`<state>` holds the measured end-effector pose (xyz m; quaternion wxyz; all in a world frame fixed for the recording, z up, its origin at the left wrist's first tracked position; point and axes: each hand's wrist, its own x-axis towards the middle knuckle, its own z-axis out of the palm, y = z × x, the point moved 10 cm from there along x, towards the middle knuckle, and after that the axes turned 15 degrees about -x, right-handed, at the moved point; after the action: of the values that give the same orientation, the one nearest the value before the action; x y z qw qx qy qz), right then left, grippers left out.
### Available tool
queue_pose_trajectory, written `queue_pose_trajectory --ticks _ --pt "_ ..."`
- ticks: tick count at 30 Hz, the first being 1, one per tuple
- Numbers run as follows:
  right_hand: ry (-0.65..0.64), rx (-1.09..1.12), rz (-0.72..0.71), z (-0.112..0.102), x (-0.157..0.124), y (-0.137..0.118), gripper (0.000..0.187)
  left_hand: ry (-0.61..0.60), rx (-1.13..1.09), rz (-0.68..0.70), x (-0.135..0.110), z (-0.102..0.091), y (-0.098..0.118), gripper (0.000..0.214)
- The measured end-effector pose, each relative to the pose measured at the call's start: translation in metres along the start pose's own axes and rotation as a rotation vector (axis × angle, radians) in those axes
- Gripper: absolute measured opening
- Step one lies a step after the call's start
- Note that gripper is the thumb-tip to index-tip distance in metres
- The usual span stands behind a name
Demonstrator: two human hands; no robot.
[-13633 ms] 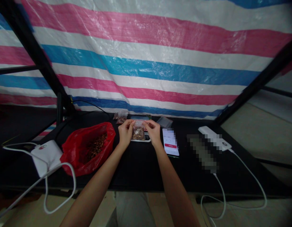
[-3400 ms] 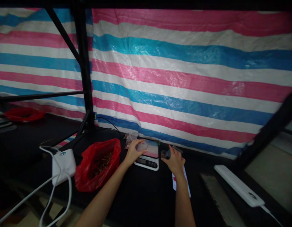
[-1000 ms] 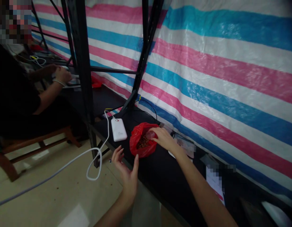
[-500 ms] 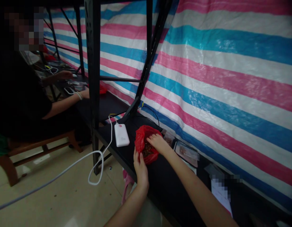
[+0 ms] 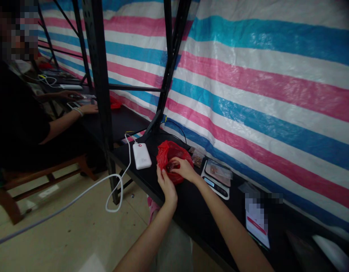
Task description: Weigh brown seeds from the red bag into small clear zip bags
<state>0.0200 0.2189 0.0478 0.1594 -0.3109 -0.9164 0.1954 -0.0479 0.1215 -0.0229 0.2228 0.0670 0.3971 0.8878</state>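
Observation:
A red plastic bag (image 5: 163, 153) stands with its mouth spread on the black tabletop, small brown bits inside it. My left hand (image 5: 167, 186) is closed on the bag's near left rim. Inside the mouth is my right hand (image 5: 183, 168), its fingers curled around some of the dark brown bits (image 5: 171, 165); their exact kind is too small to make out. Right of the bag lies a small digital scale (image 5: 222, 192) with a clear plastic bag (image 5: 219, 172) on it. Small clear packets with brown contents (image 5: 197, 156) lie behind my right hand.
A white power bank (image 5: 142, 156) with a white cable (image 5: 123, 189) sits left of the bag. A phone (image 5: 257, 226) lies to the right. Black metal shelf posts (image 5: 100, 94) rise at the left; beyond them a co-worker's hand (image 5: 89, 109) rests at the bench. Striped sheeting (image 5: 248, 90) hangs behind.
My right hand's fingers have curled around brown bits in the bag. My left hand stays at the bag's rim. The view has shifted, showing more of the scale and phone.

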Motion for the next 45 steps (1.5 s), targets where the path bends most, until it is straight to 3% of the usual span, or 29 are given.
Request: queue_pose_trajectory --ticks 4,7,9,11,13,16,18,21,24,26,30,35,38,45 --pt "0.135 0.327 0.05 -0.012 -0.012 0.013 0.037 -0.07 0.174 0.182 -0.009 0.002 0.036 0.043" --pt "0.282 0.397 0.081 -0.042 -0.036 0.026 0.039 -0.1 0.291 0.324 -0.034 0.006 0.068 0.06" --pt "0.418 0.416 0.128 -0.069 -0.061 0.045 0.041 -0.157 0.346 0.416 -0.056 0.018 0.083 0.068" --pt "0.56 0.421 0.207 -0.097 -0.093 0.071 0.044 -0.327 0.362 0.495 -0.079 0.047 0.086 0.064" --pt "0.698 0.41 0.292 -0.123 -0.129 0.099 0.048 -0.678 0.348 0.529 -0.106 0.098 0.071 0.052" --pt "0.969 0.398 0.388 -0.156 -0.186 0.139 0.054 -1.286 0.336 0.457 -0.152 0.178 0.014 0.043" --pt "1.165 0.404 0.454 -0.168 -0.221 0.161 0.058 -1.49 0.369 0.403 -0.165 0.215 -0.029 0.058" --pt "1.315 0.364 0.55 -0.17 -0.252 0.183 0.054 -1.631 0.491 0.344 -0.17 0.251 -0.088 0.063" --pt "1.28 0.293 0.587 -0.168 -0.256 0.19 0.046 -1.693 0.7 0.259 -0.172 0.262 -0.132 0.055" --pt "1.229 0.292 0.577 -0.166 -0.253 0.189 0.044 -1.678 0.76 0.239 -0.171 0.263 -0.142 0.047" --pt "1.188 0.296 0.539 -0.166 -0.247 0.18 0.043 -1.634 0.556 0.192 -0.171 0.266 -0.127 0.045" --pt "1.156 0.283 0.483 -0.166 -0.236 0.168 0.042 -1.632 0.357 -0.027 -0.168 0.259 -0.109 0.047" --pt "1.118 0.241 0.452 -0.164 -0.228 0.162 0.036 -1.607 0.28 -0.074 -0.166 0.255 -0.1 0.04" --pt "1.048 0.048 0.355 -0.166 -0.214 0.136 0.028 -1.638 0.269 -0.122 -0.17 0.249 -0.102 0.038"
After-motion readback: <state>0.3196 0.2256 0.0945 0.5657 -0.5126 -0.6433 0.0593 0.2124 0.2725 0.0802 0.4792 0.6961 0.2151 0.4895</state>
